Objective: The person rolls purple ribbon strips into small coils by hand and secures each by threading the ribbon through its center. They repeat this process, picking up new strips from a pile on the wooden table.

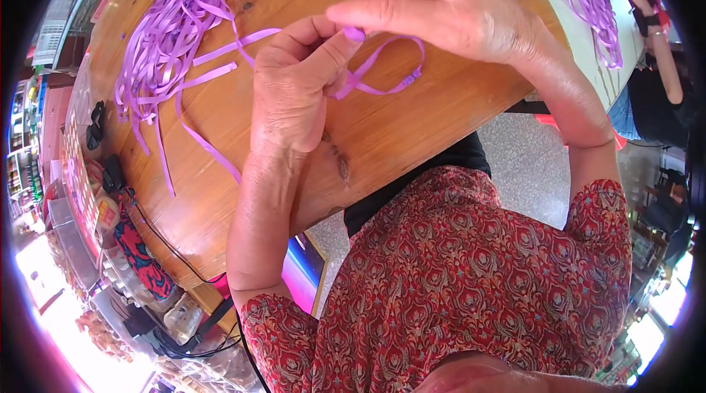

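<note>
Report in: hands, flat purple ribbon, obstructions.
Left hand pinching flat purple ribbon loop. Right hand close by. Tangled purple ribbon pile leftward, hands unblocked.

Red patterned short-sleeved top

A person in a red patterned shirt grips a looped purple strap in the left hand over a wooden table, the right hand close against it. A tangled purple pile lies at left; another person's arm shows at right.
</note>
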The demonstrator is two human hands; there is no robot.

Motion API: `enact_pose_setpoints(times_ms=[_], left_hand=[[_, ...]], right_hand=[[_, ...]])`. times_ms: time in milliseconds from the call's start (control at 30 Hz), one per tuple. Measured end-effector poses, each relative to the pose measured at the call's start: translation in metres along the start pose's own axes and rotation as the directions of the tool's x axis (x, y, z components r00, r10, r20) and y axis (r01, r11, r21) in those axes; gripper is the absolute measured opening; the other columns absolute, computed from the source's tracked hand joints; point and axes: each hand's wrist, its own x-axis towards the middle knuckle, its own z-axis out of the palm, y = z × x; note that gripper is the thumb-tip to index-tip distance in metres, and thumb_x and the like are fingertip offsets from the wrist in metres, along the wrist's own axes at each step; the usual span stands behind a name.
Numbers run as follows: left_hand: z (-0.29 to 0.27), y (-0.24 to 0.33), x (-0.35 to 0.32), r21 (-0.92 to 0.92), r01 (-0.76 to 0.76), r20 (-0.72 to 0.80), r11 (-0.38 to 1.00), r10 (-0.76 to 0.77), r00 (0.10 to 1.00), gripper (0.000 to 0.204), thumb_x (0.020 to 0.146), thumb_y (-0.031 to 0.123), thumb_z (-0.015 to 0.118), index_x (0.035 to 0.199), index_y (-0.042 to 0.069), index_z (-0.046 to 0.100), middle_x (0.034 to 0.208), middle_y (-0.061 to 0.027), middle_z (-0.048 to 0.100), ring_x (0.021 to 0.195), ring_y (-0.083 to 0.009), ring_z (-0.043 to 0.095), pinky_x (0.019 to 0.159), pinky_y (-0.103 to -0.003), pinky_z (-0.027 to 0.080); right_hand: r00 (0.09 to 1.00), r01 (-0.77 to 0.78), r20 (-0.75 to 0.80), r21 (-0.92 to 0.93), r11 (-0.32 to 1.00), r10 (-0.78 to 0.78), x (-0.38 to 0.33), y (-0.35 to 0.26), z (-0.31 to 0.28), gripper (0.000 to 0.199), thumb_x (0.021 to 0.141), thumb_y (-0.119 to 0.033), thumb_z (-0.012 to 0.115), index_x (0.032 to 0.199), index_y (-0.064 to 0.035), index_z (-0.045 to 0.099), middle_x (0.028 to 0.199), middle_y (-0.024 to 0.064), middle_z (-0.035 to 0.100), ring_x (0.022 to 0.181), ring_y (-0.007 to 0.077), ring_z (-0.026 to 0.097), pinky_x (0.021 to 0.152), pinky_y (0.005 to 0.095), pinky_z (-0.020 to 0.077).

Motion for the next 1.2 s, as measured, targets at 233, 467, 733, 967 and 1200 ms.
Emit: enact_pose_setpoints(times_ms=[233,467,733,967,1200], left_hand=[[0.01,0.0,0.0,0.0,-0.058,-0.102,0.998,0.057,0.993,0.016,0.08,0.013,0.068,0.089,0.001,0.06,0.067,0.003,0.054,0.05,-0.0031,0.041,0.046,-0.019,0.033],[0.012,-0.004,-0.003,0.047,-0.155,-0.149,0.987,0.161,0.976,0.013,0.081,0.009,0.066,0.09,0.002,0.06,0.074,0.0032,0.055,0.057,-0.0031,0.045,0.05,-0.018,0.037],[0.015,-0.006,-0.004,0.073,-0.21,-0.13,0.975,0.218,0.967,0.009,0.082,0.005,0.063,0.09,0.002,0.061,0.079,0.0033,0.056,0.067,-0.0021,0.047,0.057,-0.016,0.038],[0.01,-0.008,-0.002,-0.227,-0.247,0.036,0.942,0.262,0.964,0.01,0.083,0.003,0.062,0.094,0.001,0.061,0.08,0.0011,0.058,0.058,-0.0034,0.042,0.051,-0.018,0.033],[0.009,-0.013,0.0,-0.243,-0.272,0.031,0.931,0.288,0.957,0.011,0.085,0.005,0.061,0.096,0.002,0.062,0.079,0.0002,0.059,0.054,-0.0051,0.039,0.048,-0.02,0.03]], right_hand=[[0.926,-0.147,-0.336,0.098,0.984,0.172,-0.023,0.006,0.037,0.025,0.069,-0.011,0.07,0.093,-0.0053,0.063,0.08,0.0031,0.055,0.074,0.0201,0.054,0.065,0.0305,0.0413],[0.668,-0.558,-0.147,0.551,0.621,0.73,-0.009,-0.042,0.022,0.011,0.073,-0.009,0.07,0.081,-0.0052,0.063,0.072,0.0052,0.061,0.068,0.0211,0.06,0.061,0.0302,0.0469],[0.59,-0.677,-0.016,0.535,0.505,0.807,-0.003,-0.049,0.023,0.008,0.076,-0.006,0.065,0.082,-0.0016,0.062,0.076,0.0054,0.061,0.072,0.0146,0.06,0.064,0.0264,0.0462],[0.323,-0.355,0.513,0.845,-0.4,0.795,-0.008,-0.043,0.029,0.014,0.082,-0.011,0.062,0.091,0.0,0.061,0.081,0.0012,0.06,0.077,0.0074,0.055,0.072,0.0203,0.0431],[0.321,-0.484,0.389,0.851,-0.203,0.864,0.001,-0.053,0.021,0.012,0.083,-0.004,0.06,0.095,0.0005,0.061,0.084,0.0014,0.06,0.08,0.008,0.054,0.075,0.0226,0.0444]])
